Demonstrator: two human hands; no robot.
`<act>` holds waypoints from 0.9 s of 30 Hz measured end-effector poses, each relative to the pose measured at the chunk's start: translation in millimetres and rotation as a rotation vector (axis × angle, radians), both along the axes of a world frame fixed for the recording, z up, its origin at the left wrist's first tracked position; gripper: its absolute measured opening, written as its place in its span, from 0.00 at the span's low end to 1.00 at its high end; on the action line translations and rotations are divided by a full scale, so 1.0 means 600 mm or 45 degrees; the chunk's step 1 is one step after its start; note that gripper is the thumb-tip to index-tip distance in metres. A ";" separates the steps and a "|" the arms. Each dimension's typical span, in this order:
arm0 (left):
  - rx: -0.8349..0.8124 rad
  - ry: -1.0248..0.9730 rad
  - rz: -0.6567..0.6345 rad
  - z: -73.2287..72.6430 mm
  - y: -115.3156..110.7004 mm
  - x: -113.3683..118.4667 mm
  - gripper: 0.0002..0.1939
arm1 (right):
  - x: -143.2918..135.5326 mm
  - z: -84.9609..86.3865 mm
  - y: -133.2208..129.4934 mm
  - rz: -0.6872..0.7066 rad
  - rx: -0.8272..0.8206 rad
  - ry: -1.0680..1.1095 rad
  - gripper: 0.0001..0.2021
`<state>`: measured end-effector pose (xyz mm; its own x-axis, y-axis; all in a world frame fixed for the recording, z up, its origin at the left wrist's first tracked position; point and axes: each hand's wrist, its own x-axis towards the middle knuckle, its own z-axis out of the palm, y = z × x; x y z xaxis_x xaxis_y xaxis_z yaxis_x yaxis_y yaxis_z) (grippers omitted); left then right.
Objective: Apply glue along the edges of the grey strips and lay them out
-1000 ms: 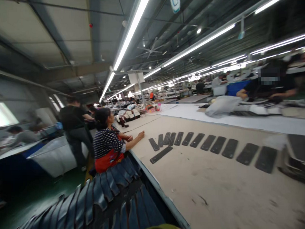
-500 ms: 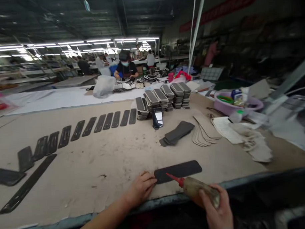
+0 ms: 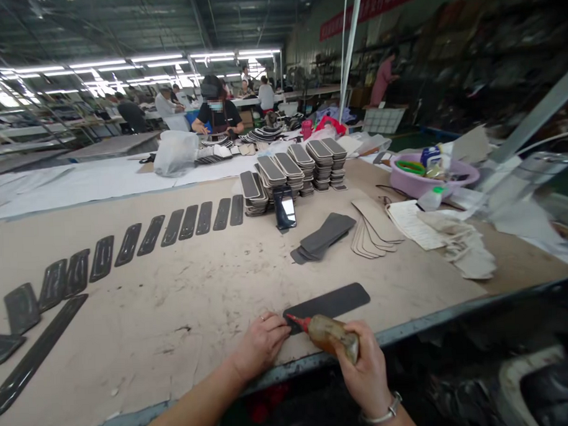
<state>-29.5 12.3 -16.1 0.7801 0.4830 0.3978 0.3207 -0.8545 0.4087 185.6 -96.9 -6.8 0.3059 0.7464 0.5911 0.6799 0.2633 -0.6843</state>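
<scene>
Left hand [image 3: 262, 343] flat, palm down, fingers extended, forearm angled in from lower left. Right hand [image 3: 364, 365] closed in a grip, wrist raised.

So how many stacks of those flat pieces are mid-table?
6 stacks, side by side in one row on the table, left to right. More may be hidden behind them.
</scene>
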 end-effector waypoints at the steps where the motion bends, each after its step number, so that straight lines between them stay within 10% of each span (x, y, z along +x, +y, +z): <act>1: 0.004 0.002 0.000 -0.001 0.000 0.000 0.12 | -0.001 -0.001 0.001 0.014 -0.007 0.009 0.08; 27: 0.094 0.008 0.005 -0.017 0.003 -0.003 0.11 | 0.188 -0.013 -0.019 -0.751 -0.042 -0.139 0.18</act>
<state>-31.1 13.9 -26.1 0.7807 0.4558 0.4276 0.3265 -0.8808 0.3428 298.4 -108.0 -14.3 0.6129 0.4873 0.6220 0.7717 -0.2002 -0.6036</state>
